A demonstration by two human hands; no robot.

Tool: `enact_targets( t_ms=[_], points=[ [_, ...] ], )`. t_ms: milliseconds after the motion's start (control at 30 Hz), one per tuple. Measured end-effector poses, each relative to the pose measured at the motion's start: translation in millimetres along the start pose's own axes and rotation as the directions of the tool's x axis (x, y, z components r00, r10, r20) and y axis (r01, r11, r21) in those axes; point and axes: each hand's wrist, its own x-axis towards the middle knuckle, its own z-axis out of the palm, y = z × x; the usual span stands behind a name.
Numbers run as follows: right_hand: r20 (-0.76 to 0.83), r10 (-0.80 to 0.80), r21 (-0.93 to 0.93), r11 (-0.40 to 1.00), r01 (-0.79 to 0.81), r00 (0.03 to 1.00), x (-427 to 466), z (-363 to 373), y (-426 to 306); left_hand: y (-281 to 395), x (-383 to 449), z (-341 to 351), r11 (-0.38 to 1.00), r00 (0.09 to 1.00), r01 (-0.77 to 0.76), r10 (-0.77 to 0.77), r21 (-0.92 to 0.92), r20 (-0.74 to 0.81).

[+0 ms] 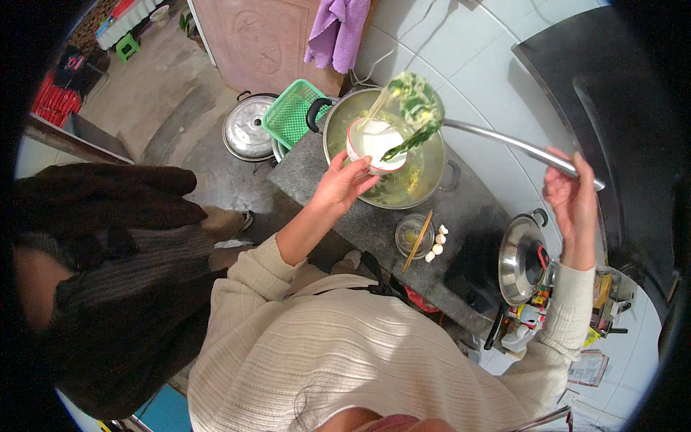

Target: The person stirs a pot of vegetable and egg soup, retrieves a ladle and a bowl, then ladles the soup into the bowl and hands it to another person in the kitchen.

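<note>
My left hand (343,183) grips a white bowl with a red rim (375,143), held tilted above a large metal pot (345,113). In my right hand (575,197) is the long metal handle of a ladle (510,141), gripped near its end. The ladle's head is hidden under noodles and leafy greens with yellow bits (415,102), which are heaped over the pot. Some noodles and a strand of greens (413,146) hang down to the bowl. Pale broth with yellow bits and greens lies in the pot.
Chopsticks (418,243) rest across a glass bowl (406,233) beside several eggshells (438,245) on the stone counter (345,208). A lidded wok (521,264) stands right. A green basket (297,110) and metal lid (249,129) are left. Another person in dark clothing (129,291) stands close at left.
</note>
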Motion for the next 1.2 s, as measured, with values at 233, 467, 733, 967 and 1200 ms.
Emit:
enact_targets(
  t_ms=[233,467,733,967,1200],
  points=[
    [-0.004,-0.005,-0.166,0.986,0.004,1.000,-11.0,27.9,61.0,4.8,-4.0,12.0,0.996,0.994,-0.092,0.092,-0.012,0.058],
    [0.230,-0.290,-0.373,0.856,0.359,0.929,-52.1,54.1,102.2,2.6,-8.6,15.2,0.995,0.990,-0.099,0.100,-0.010,0.101],
    [0.657,-0.449,-0.599,0.178,0.781,0.606,-71.1,42.2,103.6,-0.7,-11.5,5.1,0.998,0.995,-0.062,0.061,0.011,0.080],
    [-0.041,-0.319,-0.045,0.947,0.317,0.947,-55.8,30.6,139.2,10.2,-15.2,-4.9,0.993,0.994,0.030,-0.043,0.117,0.105],
    [-0.130,0.093,0.114,0.990,-0.078,0.987,-23.9,26.8,198.0,30.1,-26.8,-7.9,0.958,0.969,0.179,-0.211,0.223,0.127]
  ],
)
